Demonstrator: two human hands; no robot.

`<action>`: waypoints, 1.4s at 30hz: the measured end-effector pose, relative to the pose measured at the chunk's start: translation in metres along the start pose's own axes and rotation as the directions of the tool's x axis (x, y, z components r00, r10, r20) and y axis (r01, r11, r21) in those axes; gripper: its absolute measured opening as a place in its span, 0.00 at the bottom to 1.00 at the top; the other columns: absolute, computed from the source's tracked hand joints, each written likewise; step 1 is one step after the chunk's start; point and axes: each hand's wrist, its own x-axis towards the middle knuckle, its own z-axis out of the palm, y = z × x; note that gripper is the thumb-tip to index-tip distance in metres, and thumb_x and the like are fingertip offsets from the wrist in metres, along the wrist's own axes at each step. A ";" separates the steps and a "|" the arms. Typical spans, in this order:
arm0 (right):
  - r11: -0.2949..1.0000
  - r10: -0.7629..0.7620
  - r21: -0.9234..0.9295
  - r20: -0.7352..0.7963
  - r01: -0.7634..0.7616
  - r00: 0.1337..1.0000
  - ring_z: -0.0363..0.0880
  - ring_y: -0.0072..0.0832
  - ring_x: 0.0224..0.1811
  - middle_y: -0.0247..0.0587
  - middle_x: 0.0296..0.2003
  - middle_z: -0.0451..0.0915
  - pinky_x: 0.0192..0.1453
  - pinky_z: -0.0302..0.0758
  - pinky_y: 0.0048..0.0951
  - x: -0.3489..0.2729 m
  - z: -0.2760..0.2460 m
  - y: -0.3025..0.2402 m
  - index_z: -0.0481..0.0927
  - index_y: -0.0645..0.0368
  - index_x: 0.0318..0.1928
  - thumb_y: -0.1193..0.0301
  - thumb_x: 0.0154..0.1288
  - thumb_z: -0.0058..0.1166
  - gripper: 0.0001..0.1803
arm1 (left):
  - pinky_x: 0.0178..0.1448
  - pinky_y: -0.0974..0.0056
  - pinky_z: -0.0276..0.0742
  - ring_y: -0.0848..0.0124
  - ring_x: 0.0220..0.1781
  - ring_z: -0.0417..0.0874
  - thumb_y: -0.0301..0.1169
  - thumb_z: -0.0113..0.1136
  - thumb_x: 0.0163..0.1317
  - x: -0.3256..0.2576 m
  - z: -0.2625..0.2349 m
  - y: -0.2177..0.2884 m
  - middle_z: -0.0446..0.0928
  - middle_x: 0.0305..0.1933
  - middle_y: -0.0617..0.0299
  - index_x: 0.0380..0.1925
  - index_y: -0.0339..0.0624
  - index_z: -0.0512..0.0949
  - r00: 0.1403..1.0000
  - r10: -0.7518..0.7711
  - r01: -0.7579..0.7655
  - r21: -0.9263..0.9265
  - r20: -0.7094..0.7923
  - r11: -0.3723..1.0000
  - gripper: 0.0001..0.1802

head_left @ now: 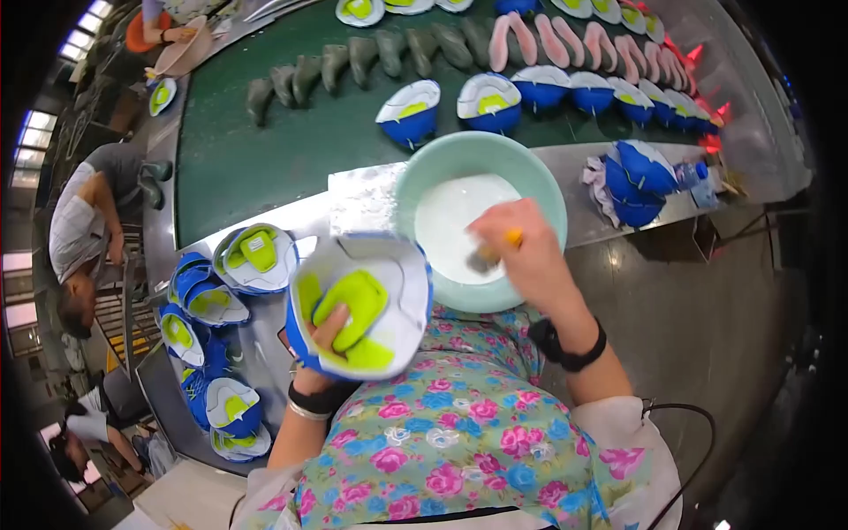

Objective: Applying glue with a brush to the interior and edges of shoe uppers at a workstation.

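Observation:
My left hand grips a blue and white shoe upper with a neon-yellow lining, its open inside turned up toward me. My right hand holds a small brush with a yellow handle; its bristle end sits over the near rim of a pale green bowl. The bowl holds white liquid glue and stands on the metal table edge just beyond the upper. The two hands are close together, the upper left of the bowl.
More blue uppers lie stacked at my left and on the right of the table. A green conveyor belt carries blue uppers, grey soles and pink soles. Other people work at the left and top left.

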 end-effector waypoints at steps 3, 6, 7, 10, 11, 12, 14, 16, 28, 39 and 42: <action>0.922 0.387 0.009 -0.074 -0.387 0.919 0.80 0.33 0.32 0.43 0.28 0.83 0.41 0.75 0.29 0.000 -0.012 0.056 0.85 0.60 0.34 0.61 0.59 0.63 0.14 | 0.58 0.64 0.73 0.67 0.54 0.78 0.25 0.62 0.61 -0.028 -0.031 -0.057 0.78 0.53 0.53 0.60 0.34 0.67 0.986 -0.074 -0.014 0.508 0.152 0.861 0.27; 0.881 0.469 -0.019 -0.096 -0.473 0.878 0.81 0.37 0.28 0.47 0.27 0.83 0.37 0.76 0.31 -0.003 0.011 0.113 0.85 0.61 0.34 0.64 0.59 0.62 0.12 | 0.59 0.64 0.71 0.69 0.54 0.77 0.26 0.62 0.62 -0.014 -0.027 -0.020 0.76 0.55 0.53 0.61 0.33 0.66 0.874 -0.204 -0.173 0.675 0.441 0.718 0.28; 0.923 0.345 -0.135 -0.133 -0.362 0.929 0.81 0.43 0.26 0.50 0.25 0.82 0.37 0.77 0.35 -0.005 0.018 0.122 0.85 0.62 0.30 0.64 0.57 0.63 0.12 | 0.60 0.64 0.71 0.69 0.55 0.76 0.26 0.62 0.62 -0.007 -0.028 -0.011 0.75 0.56 0.53 0.61 0.33 0.66 0.799 -0.342 -0.074 0.645 0.494 0.761 0.28; 0.906 0.347 -0.214 -0.119 -0.366 0.930 0.83 0.43 0.30 0.52 0.28 0.83 0.38 0.77 0.35 -0.005 0.028 0.133 0.86 0.61 0.32 0.65 0.56 0.63 0.11 | 0.61 0.65 0.70 0.70 0.57 0.74 0.26 0.62 0.62 0.000 -0.043 -0.005 0.73 0.59 0.55 0.62 0.33 0.64 0.723 -0.436 0.114 0.530 0.536 0.841 0.29; 0.906 0.348 -0.214 -0.114 -0.366 0.930 0.83 0.43 0.30 0.52 0.28 0.83 0.38 0.77 0.35 -0.006 0.027 0.134 0.86 0.61 0.32 0.65 0.56 0.63 0.11 | 0.61 0.65 0.70 0.71 0.58 0.73 0.26 0.62 0.62 0.001 -0.046 -0.007 0.72 0.61 0.55 0.63 0.33 0.64 0.745 -0.412 0.183 0.433 0.525 0.883 0.30; 0.912 0.323 -0.215 -0.150 -0.349 0.935 0.83 0.43 0.30 0.52 0.28 0.83 0.39 0.78 0.35 -0.007 0.027 0.131 0.86 0.61 0.33 0.65 0.56 0.63 0.11 | 0.62 0.65 0.70 0.70 0.58 0.73 0.25 0.60 0.63 0.002 -0.050 -0.011 0.71 0.61 0.57 0.64 0.33 0.62 0.779 -0.360 0.201 0.339 0.514 0.919 0.30; 0.918 0.299 -0.214 -0.183 -0.334 0.937 0.83 0.43 0.30 0.52 0.28 0.83 0.39 0.78 0.35 -0.010 0.026 0.131 0.86 0.62 0.33 0.66 0.55 0.63 0.11 | 0.63 0.63 0.70 0.68 0.59 0.74 0.24 0.59 0.64 0.010 -0.044 -0.023 0.71 0.61 0.56 0.64 0.33 0.62 0.848 -0.316 0.247 0.210 0.425 0.946 0.30; 0.861 0.340 -0.345 -0.156 -0.374 0.927 0.83 0.44 0.31 0.52 0.30 0.83 0.39 0.78 0.35 -0.012 0.023 0.132 0.86 0.62 0.34 0.67 0.56 0.63 0.11 | 0.60 0.57 0.76 0.63 0.58 0.77 0.22 0.56 0.63 0.025 -0.025 -0.031 0.74 0.57 0.55 0.65 0.38 0.60 0.920 -0.234 0.243 0.012 0.314 0.970 0.30; 0.921 0.106 0.366 0.095 -0.134 0.990 0.81 0.20 0.38 0.38 0.37 0.85 0.43 0.77 0.19 -0.007 -0.017 -0.022 0.85 0.64 0.42 0.78 0.57 0.64 0.11 | 0.66 0.60 0.69 0.66 0.62 0.73 0.26 0.53 0.68 0.060 0.024 -0.056 0.69 0.64 0.57 0.64 0.38 0.64 0.893 -0.230 0.283 -0.087 0.386 0.955 0.24; 0.812 0.535 0.365 -0.155 -0.455 0.830 0.78 0.16 0.21 0.33 0.18 0.80 0.27 0.73 0.18 -0.046 -0.002 0.026 0.82 0.65 0.28 0.72 0.57 0.63 0.08 | 0.63 0.58 0.73 0.64 0.60 0.74 0.24 0.52 0.67 0.073 0.045 -0.036 0.70 0.63 0.56 0.66 0.39 0.62 0.959 -0.012 0.024 -0.040 0.283 0.999 0.27; 0.753 0.569 0.456 -0.087 -0.476 0.818 0.76 0.13 0.21 0.31 0.18 0.79 0.26 0.71 0.17 -0.045 -0.016 -0.010 0.81 0.64 0.26 0.73 0.57 0.63 0.07 | 0.61 0.59 0.73 0.65 0.59 0.75 0.25 0.54 0.67 0.078 0.040 -0.033 0.71 0.61 0.56 0.65 0.39 0.63 0.976 0.052 -0.064 0.048 0.211 0.997 0.26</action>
